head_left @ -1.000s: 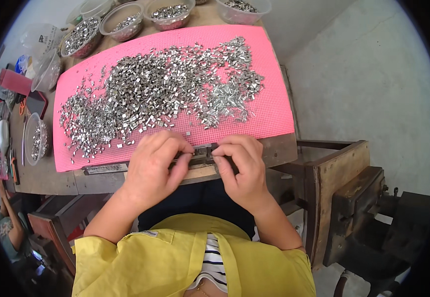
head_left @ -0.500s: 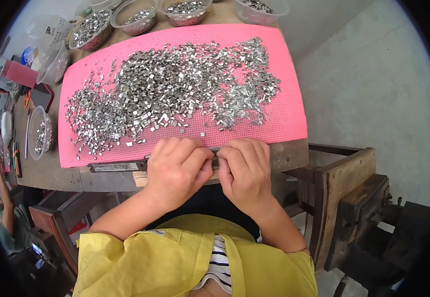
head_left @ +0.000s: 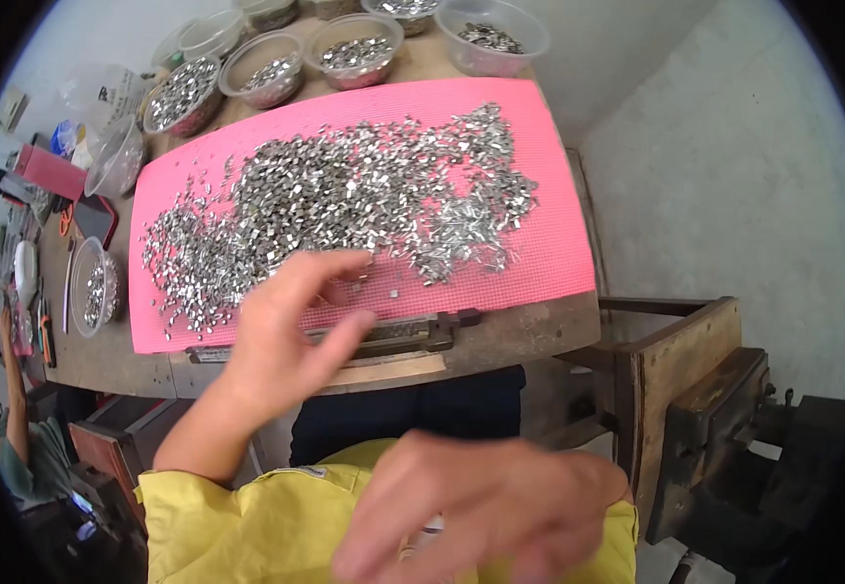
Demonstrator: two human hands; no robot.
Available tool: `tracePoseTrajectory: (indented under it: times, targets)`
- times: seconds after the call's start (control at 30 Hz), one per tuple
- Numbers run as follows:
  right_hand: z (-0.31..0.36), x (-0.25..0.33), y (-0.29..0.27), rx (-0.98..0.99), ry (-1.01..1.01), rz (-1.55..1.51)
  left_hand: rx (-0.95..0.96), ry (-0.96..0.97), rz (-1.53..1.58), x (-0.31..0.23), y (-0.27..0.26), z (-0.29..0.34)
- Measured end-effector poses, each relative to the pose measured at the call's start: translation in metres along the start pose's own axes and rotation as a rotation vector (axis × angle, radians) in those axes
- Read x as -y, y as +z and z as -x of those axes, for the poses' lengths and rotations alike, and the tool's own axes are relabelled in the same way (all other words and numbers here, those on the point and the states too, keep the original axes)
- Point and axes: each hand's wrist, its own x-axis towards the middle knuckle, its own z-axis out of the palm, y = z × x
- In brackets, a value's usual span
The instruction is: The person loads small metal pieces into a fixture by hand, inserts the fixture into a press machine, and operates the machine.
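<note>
My left hand (head_left: 281, 326) hovers over the near edge of the pink mat (head_left: 549, 263), thumb and fingers spread with nothing visible between them. Small silvery metal pieces (head_left: 320, 195), mostly flat and square, lie heaped on the mat just beyond it. Thin pin-like pieces (head_left: 471, 224) gather on the heap's right side. Below the mat, a long dark metal bar (head_left: 393, 336) with a block near its right end lies along the table's front edge, partly behind my left hand. My right hand (head_left: 490, 496) is close to my chest, blurred; its fingers cannot be made out.
Clear plastic bowls of metal pieces, such as one bowl (head_left: 354, 58), line the far side. Another bowl (head_left: 96, 287) stands left of the mat, near orange-handled pliers (head_left: 46, 336). A wooden strip (head_left: 393, 370) lies at the front edge. A co-worker's arm (head_left: 14, 375) shows far left.
Both hands have left the dark bar, where they were together. My left hand opened and moved up-left toward the heap; my right hand drew back toward my chest. The view shifted slightly.
</note>
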Motion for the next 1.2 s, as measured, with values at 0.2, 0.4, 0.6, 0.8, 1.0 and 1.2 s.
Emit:
tracePoseTrajectory:
  times: [0.2,0.4,0.6,0.8,1.0,1.2]
  targets:
    - [-0.013,-0.003,0.008,0.198,-0.284,-0.129,-0.026,-0.011,0.022,0.014,-0.019,-0.059]
    - [-0.01,0.026,-0.034,0.244,0.089,-0.293,0.005,-0.019,-0.137,0.041,-0.027,-0.131]
    - [-0.007,0.027,-0.062,-0.425,0.123,0.414,0.156,-0.056,-0.257,0.086,0.009,-0.182]
    - [-0.045,-0.007,-0.139,-0.349,0.185,0.934,0.221,-0.144,-0.43,0.079,0.008,-0.196]
    - [-0.092,-0.053,-0.21,-0.387,0.421,1.174,0.313,-0.184,-0.54,0.078,0.009,-0.205]
    - [-0.116,-0.081,-0.23,-0.397,0.51,1.402,0.337,-0.283,-0.617,0.074,0.006,-0.21]
